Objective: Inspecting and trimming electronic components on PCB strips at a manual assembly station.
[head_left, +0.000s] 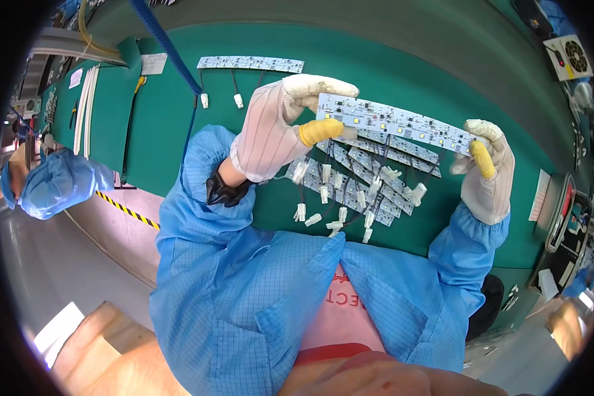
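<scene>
A long white LED circuit board (396, 124) is held up level between my two gloved hands, its component side in view. My left hand (277, 129) pinches its left end, a yellow finger cot on the thumb. At the other end my right hand (488, 165) grips the board, also with a yellow cot on the thumb. Beneath it lies a loose pile of similar LED boards (369, 181) with black wires and white plug connectors (325, 193). Part of the pile is hidden by the held board.
Another LED board (251, 64) lies farther back on the green mat (178, 125), wires toward me. A blue coiled cord (165, 46) hangs at the left, joined to a black wrist strap (226, 189). A co-worker's blue sleeve (66, 181) is at far left; a metal-rimmed tray (556, 211) stands right.
</scene>
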`<state>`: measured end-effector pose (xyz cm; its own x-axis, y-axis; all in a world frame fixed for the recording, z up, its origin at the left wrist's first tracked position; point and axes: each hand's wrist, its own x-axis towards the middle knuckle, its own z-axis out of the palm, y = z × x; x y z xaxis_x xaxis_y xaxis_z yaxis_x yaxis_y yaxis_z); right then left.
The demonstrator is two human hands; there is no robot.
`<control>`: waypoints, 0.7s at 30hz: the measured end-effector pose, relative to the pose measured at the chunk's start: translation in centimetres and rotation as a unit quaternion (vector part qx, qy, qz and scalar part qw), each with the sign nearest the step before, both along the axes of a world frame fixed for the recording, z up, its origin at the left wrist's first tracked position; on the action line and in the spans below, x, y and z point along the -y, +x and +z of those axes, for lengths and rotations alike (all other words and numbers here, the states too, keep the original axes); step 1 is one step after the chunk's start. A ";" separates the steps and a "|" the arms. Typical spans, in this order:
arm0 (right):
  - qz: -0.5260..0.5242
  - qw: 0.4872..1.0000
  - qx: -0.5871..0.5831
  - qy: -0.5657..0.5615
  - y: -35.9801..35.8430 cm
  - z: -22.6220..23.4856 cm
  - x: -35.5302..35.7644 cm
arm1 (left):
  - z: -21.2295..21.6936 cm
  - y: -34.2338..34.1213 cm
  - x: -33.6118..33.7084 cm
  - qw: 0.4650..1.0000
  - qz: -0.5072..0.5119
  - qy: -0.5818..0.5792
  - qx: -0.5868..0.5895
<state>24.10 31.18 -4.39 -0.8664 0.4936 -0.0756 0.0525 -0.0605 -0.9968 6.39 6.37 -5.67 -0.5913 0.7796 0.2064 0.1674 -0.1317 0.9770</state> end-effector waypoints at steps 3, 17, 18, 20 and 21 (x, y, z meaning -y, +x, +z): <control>0.033 0.998 -0.011 -0.049 0.1 0.4 -0.3 | -0.4 -0.8 0.2 0.997 0.042 -0.018 -0.066; 0.033 0.998 -0.047 -0.032 0.5 1.3 0.4 | -0.6 -1.8 0.6 0.960 0.082 -0.028 -0.266; 0.025 0.998 -0.051 -0.028 0.5 1.3 0.5 | -0.5 -1.8 0.6 0.958 0.085 -0.036 -0.272; -0.008 0.998 -0.057 -0.016 0.5 1.4 1.1 | -0.6 -2.4 0.5 0.940 0.076 -0.020 -0.333; -0.015 0.998 -0.055 -0.013 0.7 1.4 0.9 | -0.6 -2.3 0.5 0.941 0.071 -0.016 -0.331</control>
